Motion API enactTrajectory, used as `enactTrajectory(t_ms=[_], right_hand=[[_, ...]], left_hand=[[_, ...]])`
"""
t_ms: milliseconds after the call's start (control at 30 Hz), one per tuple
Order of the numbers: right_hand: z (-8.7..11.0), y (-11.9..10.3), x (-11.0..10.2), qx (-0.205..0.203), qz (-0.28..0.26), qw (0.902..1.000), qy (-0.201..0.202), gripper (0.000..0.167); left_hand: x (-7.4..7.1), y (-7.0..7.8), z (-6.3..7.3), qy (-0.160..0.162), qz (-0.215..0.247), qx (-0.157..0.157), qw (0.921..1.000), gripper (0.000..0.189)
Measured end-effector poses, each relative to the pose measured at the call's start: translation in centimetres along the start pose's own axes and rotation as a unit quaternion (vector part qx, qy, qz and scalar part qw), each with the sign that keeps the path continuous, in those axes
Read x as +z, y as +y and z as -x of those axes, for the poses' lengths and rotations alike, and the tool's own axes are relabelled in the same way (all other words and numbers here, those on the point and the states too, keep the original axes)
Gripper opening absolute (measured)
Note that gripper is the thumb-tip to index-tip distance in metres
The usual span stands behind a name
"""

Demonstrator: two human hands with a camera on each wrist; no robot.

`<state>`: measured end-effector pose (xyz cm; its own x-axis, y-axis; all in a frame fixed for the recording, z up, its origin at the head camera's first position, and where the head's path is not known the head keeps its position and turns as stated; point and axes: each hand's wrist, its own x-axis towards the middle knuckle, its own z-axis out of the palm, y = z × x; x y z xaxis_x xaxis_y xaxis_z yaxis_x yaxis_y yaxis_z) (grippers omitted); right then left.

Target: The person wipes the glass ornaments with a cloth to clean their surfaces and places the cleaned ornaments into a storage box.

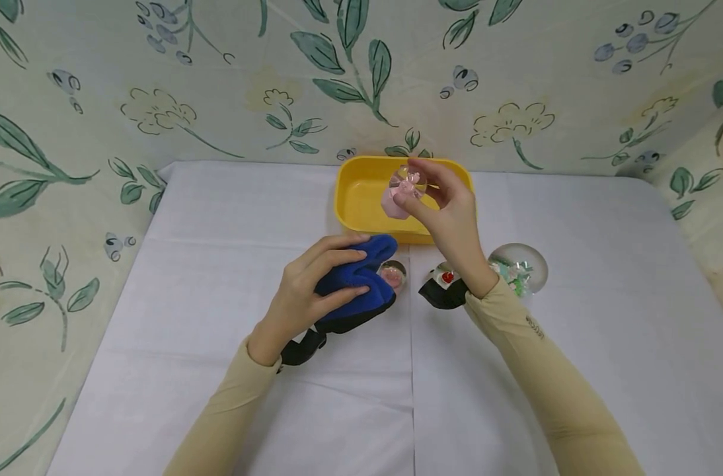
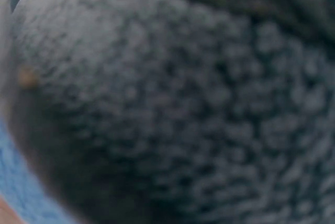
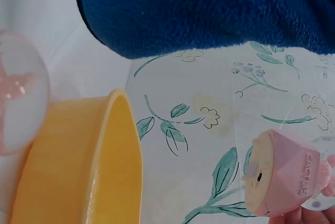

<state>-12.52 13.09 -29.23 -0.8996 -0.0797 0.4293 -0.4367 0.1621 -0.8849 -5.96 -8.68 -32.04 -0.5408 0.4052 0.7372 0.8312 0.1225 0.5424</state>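
Observation:
My right hand (image 1: 453,211) holds a small pink snow globe (image 1: 396,201) by its clear dome, thumb on one side and fingers on the other, above the yellow tub (image 1: 351,198). In the right wrist view the globe's faceted pink base (image 3: 298,171) shows raised lettering, with fingertips at the dome. My left hand (image 1: 304,281) grips a folded blue cloth (image 1: 352,284) with a black edge. Beside the cloth, partly behind it, sits a clear globe with pink inside (image 1: 393,274). In the left wrist view, dark blurred fabric (image 2: 172,103) fills most of the picture.
Right of my right wrist stands a larger clear globe with green and white pieces inside (image 1: 525,264). Black wrist-worn gear (image 1: 441,292) shows at the right wrist. A white cloth (image 1: 230,218) covers the table, and a flower-patterned sheet (image 1: 219,79) hangs behind.

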Motion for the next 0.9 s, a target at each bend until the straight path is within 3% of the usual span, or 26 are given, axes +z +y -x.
enactTrajectory(t_ms=[133,400,600,900], right_hand=[[-1.0,0.5,0.3,-0.004,0.010,0.9999,-0.004,0.044],[-2.8,1.2,1.1,0.036,0.042,0.9982,-0.024,0.047],[-4.0,2.1,1.8,0.041,0.075,0.9956,-0.039,0.048],[-5.6,3.6,2.8,0.056,0.086,0.9931,-0.057,0.049]], left_hand=[[0.1,0.0,0.2,-0.003,0.004,-0.004,1.0000,0.039],[0.3,0.0,0.6,-0.009,0.007,-0.011,0.9999,0.039],[0.5,0.0,0.7,-0.009,0.008,-0.008,0.9999,0.039],[0.5,0.0,0.8,-0.015,0.015,-0.012,0.9997,0.039]])
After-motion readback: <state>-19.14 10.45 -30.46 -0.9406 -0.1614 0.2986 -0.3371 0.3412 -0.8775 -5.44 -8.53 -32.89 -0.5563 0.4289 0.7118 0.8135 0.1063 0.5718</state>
